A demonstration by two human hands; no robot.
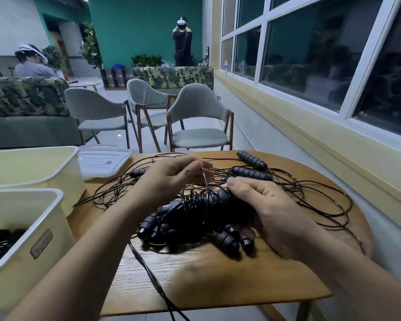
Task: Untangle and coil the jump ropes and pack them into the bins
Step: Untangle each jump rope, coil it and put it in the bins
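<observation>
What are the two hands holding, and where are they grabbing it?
The left hand pinches the jump rope cord just above the cord-wrapped handles; the right hand grips those handles at their far end.

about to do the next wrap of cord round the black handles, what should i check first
1. Right hand grips the bundle of black foam handles: ok.
2. Left hand pinches the thin dark cord above the bundle: ok.
3. Wraps lie tidy on the bundle: cannot tell, blurred.
4. Loose cords on the round wooden table untangled: not ok, loops cross.
5. Near cream plastic bin open, with room: ok, black ropes only at its bottom.
</observation>
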